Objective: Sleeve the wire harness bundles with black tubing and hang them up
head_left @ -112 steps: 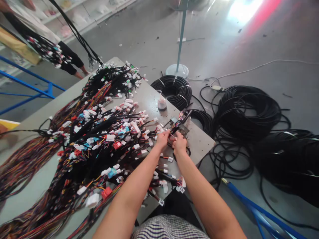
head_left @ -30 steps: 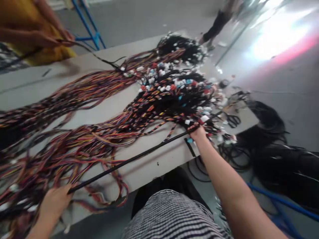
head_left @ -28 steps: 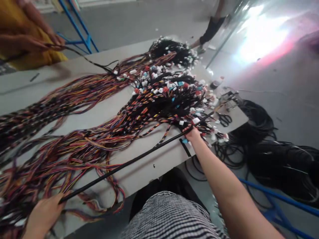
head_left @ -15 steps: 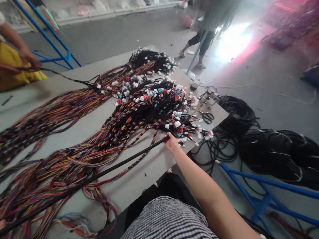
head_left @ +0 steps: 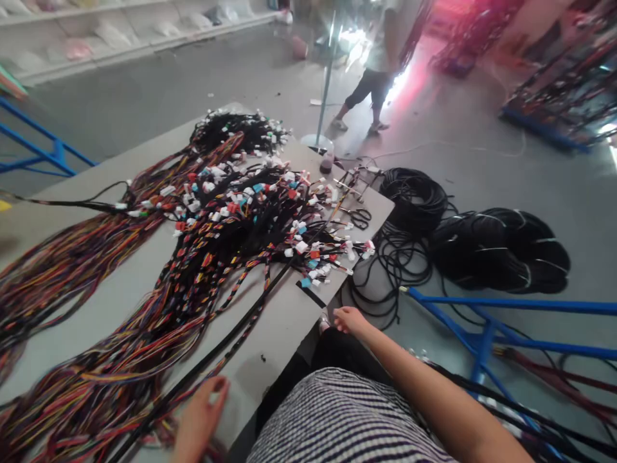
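My left hand (head_left: 205, 408) is over the near side of the table, beside a long black sleeved cable (head_left: 231, 334). Its thumb and forefinger are bent with a gap between them, and I see nothing in it. Past the table's near corner, my right hand (head_left: 351, 319) hangs in the air, fingers loosely bent and holding nothing visible. The cable lies along a thick bundle of coloured wires (head_left: 116, 360) and runs up to a heap of white, red and blue connectors (head_left: 301, 247).
Scissors (head_left: 359, 217) lie near the table's right corner beside a metal fixture (head_left: 351, 183). Coils of black tubing (head_left: 501, 251) rest on the floor. A blue metal frame (head_left: 486, 334) stands at my right. A person (head_left: 376, 71) walks in the background.
My right hand has let go of the black cable and moved off the table edge. My left hand has come further into view. The view has swung to the right.
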`<action>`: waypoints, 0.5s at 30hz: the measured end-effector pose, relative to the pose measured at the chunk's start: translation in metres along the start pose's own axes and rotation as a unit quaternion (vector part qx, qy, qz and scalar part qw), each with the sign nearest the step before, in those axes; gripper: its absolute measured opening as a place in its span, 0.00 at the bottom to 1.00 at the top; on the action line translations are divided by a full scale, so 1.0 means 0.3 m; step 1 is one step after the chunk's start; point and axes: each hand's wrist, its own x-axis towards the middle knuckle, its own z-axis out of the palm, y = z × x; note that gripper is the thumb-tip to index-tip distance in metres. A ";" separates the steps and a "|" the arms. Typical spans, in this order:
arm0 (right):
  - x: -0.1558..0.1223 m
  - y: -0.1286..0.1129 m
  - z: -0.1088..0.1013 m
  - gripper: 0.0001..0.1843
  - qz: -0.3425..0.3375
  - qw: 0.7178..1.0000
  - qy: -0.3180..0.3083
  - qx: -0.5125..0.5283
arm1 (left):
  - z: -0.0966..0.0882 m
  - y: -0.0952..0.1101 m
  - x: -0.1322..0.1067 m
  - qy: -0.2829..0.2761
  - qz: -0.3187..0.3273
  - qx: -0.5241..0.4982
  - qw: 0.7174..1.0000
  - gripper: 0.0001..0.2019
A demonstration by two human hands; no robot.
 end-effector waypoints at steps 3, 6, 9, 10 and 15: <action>0.045 -0.011 -0.152 0.08 0.005 0.999 0.034 0.014 | 0.117 0.235 0.065 -0.089 0.034 -0.085 0.992 0.16; 0.130 -0.055 -0.277 0.08 -0.005 0.998 0.054 0.038 | 0.175 0.470 0.143 -0.109 0.058 -0.101 0.987 0.18; 0.258 -0.114 -0.408 0.07 -0.012 0.996 0.065 0.059 | 0.242 0.702 0.258 -0.130 0.073 -0.101 0.984 0.18; 0.307 -0.133 -0.461 0.07 -0.011 0.995 0.069 0.066 | 0.272 0.783 0.303 -0.135 0.074 -0.101 0.983 0.19; 0.525 -0.182 -0.792 0.06 0.035 0.989 0.114 0.086 | 0.433 1.211 0.521 -0.160 0.086 -0.104 0.978 0.19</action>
